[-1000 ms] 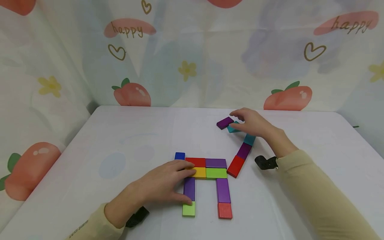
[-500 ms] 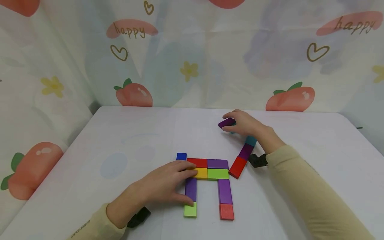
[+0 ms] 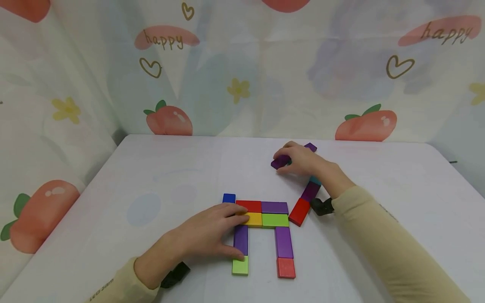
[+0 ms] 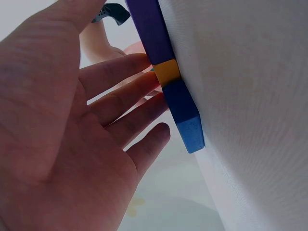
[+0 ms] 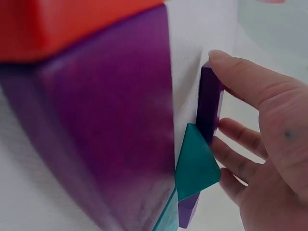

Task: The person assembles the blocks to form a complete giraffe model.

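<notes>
In the head view my right hand [image 3: 297, 160] pinches a dark purple block [image 3: 281, 162] between thumb and fingers at the far part of the table. The right wrist view shows this purple block [image 5: 208, 103] with the thumb on one side; a teal triangular block [image 5: 195, 166] sits beside it. Another purple block [image 3: 311, 147] peeks out behind that hand. My left hand [image 3: 202, 231] lies with spread fingers over the flat block figure, touching a yellow block [image 3: 254, 219] and a lime block [image 3: 240, 267]. A blue block [image 4: 185, 115] extends past its fingertips.
A slanted row holds a red block [image 3: 299, 211], a purple block [image 3: 310, 191] and a partly covered teal block [image 3: 315, 180]. It adjoins the figure's green block [image 3: 275, 220]. Two legs, ending in lime and a red block [image 3: 286, 268], point toward me. A patterned curtain [image 3: 242, 63] stands behind the table.
My right hand has closed on the purple block and shifted it slightly left and nearer. A second purple block has come into sight behind the hand. The left hand stays in place.
</notes>
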{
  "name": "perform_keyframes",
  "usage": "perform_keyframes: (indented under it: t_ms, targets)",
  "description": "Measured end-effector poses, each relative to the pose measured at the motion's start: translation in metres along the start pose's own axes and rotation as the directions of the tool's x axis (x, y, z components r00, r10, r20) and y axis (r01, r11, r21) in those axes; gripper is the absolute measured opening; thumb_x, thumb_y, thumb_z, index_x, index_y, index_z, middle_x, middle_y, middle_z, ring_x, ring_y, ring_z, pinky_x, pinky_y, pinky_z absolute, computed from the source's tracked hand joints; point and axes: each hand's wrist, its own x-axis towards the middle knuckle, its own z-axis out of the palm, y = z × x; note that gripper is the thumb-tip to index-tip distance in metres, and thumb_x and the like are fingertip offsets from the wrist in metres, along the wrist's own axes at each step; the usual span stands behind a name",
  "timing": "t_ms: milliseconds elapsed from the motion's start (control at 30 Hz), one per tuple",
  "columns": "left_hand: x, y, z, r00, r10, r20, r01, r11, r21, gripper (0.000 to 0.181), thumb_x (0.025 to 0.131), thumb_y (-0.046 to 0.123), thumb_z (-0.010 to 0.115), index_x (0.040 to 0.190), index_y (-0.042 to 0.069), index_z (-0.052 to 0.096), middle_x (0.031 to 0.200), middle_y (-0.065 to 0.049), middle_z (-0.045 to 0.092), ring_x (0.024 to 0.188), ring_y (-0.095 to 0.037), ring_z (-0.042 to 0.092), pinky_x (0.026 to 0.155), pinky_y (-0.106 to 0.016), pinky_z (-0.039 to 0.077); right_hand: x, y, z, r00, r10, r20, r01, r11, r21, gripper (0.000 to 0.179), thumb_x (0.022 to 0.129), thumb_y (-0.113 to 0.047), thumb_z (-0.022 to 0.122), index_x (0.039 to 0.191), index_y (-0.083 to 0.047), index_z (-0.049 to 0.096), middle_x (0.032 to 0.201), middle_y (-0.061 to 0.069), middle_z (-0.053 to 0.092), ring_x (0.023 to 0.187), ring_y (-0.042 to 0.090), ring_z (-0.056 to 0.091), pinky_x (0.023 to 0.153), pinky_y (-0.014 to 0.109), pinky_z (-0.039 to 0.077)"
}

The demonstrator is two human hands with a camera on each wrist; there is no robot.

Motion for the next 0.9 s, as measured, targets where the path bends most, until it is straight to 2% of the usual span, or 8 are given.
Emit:
perform_keyframes:
  t_ms: [133, 267, 467, 700, 900]
  targets:
    - [0.0, 0.0, 0.0, 1.0, 0.003, -0.001, -0.003, 1.0, -0.001, 0.082, 0.081, 0.064, 0.074, 0.147, 0.018, 0.055, 0.148, 0.0, 0.049, 0.137, -0.019, 0.043, 0.112, -0.038, 0.039, -0.002, -0.001, 0.001, 1.0, -0.014, -0.01, 0.014, 1.0, -0.025, 0.039, 0.091, -0.023, 0.076, 0.128, -0.01, 0.068, 0.139, 0.024, 0.048, 0.118, 0.04, 0.053, 0.1, 0.057, 0.046]
    - [0.0, 0.001, -0.001, 1.0, -0.002, 0.002, 0.002, 1.0, -0.005, 0.082, 0.081, 0.063, 0.074, 0.147, 0.018, 0.056, 0.148, 0.0, 0.049, 0.137, -0.019, 0.043, 0.112, -0.038, 0.039, -0.003, 0.001, 0.001, 1.0, -0.009, -0.015, 0.008, 0.999, -0.034, 0.044, 0.091, -0.024, 0.076, 0.131, -0.007, 0.065, 0.133, 0.024, 0.055, 0.116, 0.038, 0.054, 0.1, 0.055, 0.047]
    - [0.0, 0.002, -0.001, 1.0, -0.015, 0.01, 0.015, 1.0, -0.007, 0.082, 0.081, 0.064, 0.074, 0.147, 0.019, 0.055, 0.148, 0.001, 0.049, 0.138, -0.019, 0.043, 0.112, -0.039, 0.039, -0.003, 0.003, -0.001, 0.999, 0.001, -0.041, 0.0, 1.0, 0.011, 0.051, 0.091, -0.023, 0.077, 0.135, -0.003, 0.06, 0.131, 0.021, 0.059, 0.117, 0.036, 0.053, 0.101, 0.054, 0.047]
    - [-0.001, 0.002, -0.001, 1.0, -0.012, 0.005, 0.012, 1.0, -0.008, 0.082, 0.082, 0.064, 0.074, 0.147, 0.018, 0.055, 0.149, 0.001, 0.048, 0.138, -0.019, 0.043, 0.112, -0.039, 0.039, -0.008, 0.007, -0.02, 0.992, -0.033, -0.123, 0.04, 0.997, 0.061, 0.049, 0.091, -0.02, 0.076, 0.131, 0.003, 0.059, 0.121, 0.019, 0.062, 0.114, 0.037, 0.055, 0.1, 0.053, 0.046]
    - [-0.001, 0.001, 0.0, 1.0, -0.003, -0.003, 0.003, 1.0, -0.006, 0.081, 0.082, 0.063, 0.074, 0.147, 0.018, 0.055, 0.149, 0.001, 0.048, 0.138, -0.02, 0.043, 0.113, -0.039, 0.038, -0.019, 0.019, -0.034, 0.989, 0.013, -0.15, -0.004, 0.998, 0.06, 0.047, 0.093, -0.021, 0.073, 0.13, 0.002, 0.057, 0.121, 0.021, 0.06, 0.113, 0.04, 0.055, 0.098, 0.056, 0.048]
